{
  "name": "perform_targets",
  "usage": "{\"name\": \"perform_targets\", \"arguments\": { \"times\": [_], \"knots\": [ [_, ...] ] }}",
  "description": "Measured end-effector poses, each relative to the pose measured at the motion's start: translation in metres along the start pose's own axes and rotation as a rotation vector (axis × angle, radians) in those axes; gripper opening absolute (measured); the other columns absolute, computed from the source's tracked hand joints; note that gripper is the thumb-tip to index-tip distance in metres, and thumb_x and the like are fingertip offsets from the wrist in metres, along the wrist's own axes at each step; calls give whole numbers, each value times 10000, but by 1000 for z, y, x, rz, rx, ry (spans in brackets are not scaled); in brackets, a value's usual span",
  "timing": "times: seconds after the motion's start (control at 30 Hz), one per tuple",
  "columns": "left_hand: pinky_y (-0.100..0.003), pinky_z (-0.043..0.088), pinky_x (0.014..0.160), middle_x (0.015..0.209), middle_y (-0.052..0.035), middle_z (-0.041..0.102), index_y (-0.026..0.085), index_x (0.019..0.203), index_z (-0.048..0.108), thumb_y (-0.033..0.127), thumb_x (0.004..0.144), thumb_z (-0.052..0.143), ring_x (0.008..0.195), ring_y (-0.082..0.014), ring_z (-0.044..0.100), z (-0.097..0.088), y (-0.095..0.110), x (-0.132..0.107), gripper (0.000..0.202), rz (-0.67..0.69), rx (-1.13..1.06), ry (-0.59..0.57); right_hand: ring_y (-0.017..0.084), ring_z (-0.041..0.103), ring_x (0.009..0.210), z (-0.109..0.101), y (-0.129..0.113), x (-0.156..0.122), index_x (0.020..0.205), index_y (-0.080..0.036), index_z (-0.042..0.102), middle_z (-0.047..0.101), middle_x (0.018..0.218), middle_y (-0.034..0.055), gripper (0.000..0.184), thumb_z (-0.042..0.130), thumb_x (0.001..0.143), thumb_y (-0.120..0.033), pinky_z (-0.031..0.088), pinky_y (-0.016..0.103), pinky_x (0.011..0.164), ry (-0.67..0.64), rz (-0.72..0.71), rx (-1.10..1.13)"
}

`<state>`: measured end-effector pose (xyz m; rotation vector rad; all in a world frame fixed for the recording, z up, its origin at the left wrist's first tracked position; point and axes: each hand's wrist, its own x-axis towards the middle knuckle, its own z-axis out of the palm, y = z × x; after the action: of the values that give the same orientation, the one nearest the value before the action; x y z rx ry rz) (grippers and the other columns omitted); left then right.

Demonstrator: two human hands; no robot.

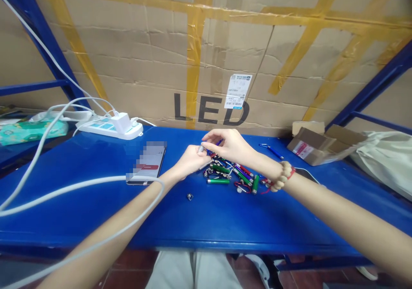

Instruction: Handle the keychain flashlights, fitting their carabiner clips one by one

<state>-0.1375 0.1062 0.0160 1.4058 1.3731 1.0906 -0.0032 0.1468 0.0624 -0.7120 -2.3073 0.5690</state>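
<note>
My left hand (190, 162) is closed around a small silver cylinder (201, 149), which sticks up between thumb and fingers. From the right, my right hand (228, 144) reaches over with thumb and fingers pinched at that same cylinder. A bit of blue shows under its fingers; what it belongs to is hidden. Just below the hands lies a pile of small metal tubes, like keychain flashlights, in green, blue, purple and red, among them a green tube (218, 181) and a red carabiner clip (242, 187). One small silver piece (189, 197) rests apart, nearer me.
A phone (148, 164) lies left of my hands on the blue table (206, 224). Behind it stands a white power strip (109, 128); a white cable (80, 187) loops across my left forearm. At right are a blue tube with clip (273, 151) and an open small carton (310, 145).
</note>
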Motion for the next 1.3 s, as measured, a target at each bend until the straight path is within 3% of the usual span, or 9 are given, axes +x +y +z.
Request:
{"name": "perform_targets", "arguments": {
  "times": [0.17, 0.33, 0.43, 0.57, 0.67, 0.8, 0.87, 1.03, 1.3],
  "knots": [
    [-200, 335, 494, 511, 45, 481, 157, 545, 445, 168, 647, 574, 541, -96, 472, -2, 0, 2, 166, 146, 82, 85, 156, 664, 725, 8, -2, -9, 852, -174, 700, 720, 813, 39, 164, 627, 758, -287, 497, 245, 605, 118, 45, 41],
    [-248, 437, 647, 740, -19, 635, 138, 796, 564, 232, 726, 577, 738, -170, 586, 3, -6, 1, 117, 261, 173, 137, 148, 648, 723, 19, 11, -9, 835, -172, 677, 709, 838, 44, 172, 610, 770, -317, 489, 249, 641, 187, 60, 98],
    [-307, 452, 753, 898, -59, 635, 161, 907, 525, 265, 860, 439, 847, -188, 586, 1, -8, 0, 143, 360, 277, 204, 116, 579, 606, 20, 17, -5, 753, -158, 622, 663, 711, 19, 205, 614, 759, -362, 434, 226, 571, 203, 136, 62],
    [-350, 425, 831, 944, -87, 584, 167, 932, 502, 229, 934, 280, 913, -205, 553, -1, -10, 0, 231, 516, 512, 235, 78, 359, 483, 23, 21, 0, 528, -172, 427, 393, 483, -48, 400, 484, 829, -429, 290, 225, 496, 223, 147, -16],
    [-317, 434, 801, 956, -80, 576, 172, 989, 500, 234, 944, 276, 895, -194, 567, 1, -9, -2, 237, 524, 552, 220, 75, 297, 490, 27, 21, 3, 493, -173, 374, 292, 487, -49, 419, 418, 850, -387, 244, 231, 488, 243, 169, 69],
    [-299, 437, 746, 1017, -72, 591, 187, 1044, 508, 254, 942, 305, 902, -203, 587, 3, -7, -7, 237, 487, 636, 308, 70, 260, 474, 27, 16, 2, 463, -172, 359, 233, 473, -54, 439, 426, 847, -374, 212, 236, 475, 268, 170, 93],
    [-285, 440, 718, 1027, -61, 605, 200, 1061, 515, 259, 936, 330, 906, -203, 598, 3, -6, -8, 231, 480, 663, 344, 67, 285, 472, 25, 14, 0, 480, -172, 378, 281, 470, -59, 425, 484, 827, -391, 235, 228, 475, 320, 147, 113],
    [-261, 445, 757, 1070, -49, 638, 212, 1054, 546, 275, 922, 397, 951, -190, 611, 1, -8, -6, 209, 500, 628, 439, 111, 569, 636, 23, 18, -9, 748, -155, 638, 644, 700, 9, 234, 688, 695, -377, 437, 231, 607, 431, 176, 364],
    [-266, 453, 726, 1040, -79, 666, 205, 1104, 534, 274, 922, 379, 923, -211, 637, 4, -12, -5, 249, 483, 722, 344, 190, 666, 766, 26, 26, -18, 789, -158, 720, 724, 827, 65, 245, 703, 669, -371, 527, 303, 671, 339, 355, 614]
  ]
}}
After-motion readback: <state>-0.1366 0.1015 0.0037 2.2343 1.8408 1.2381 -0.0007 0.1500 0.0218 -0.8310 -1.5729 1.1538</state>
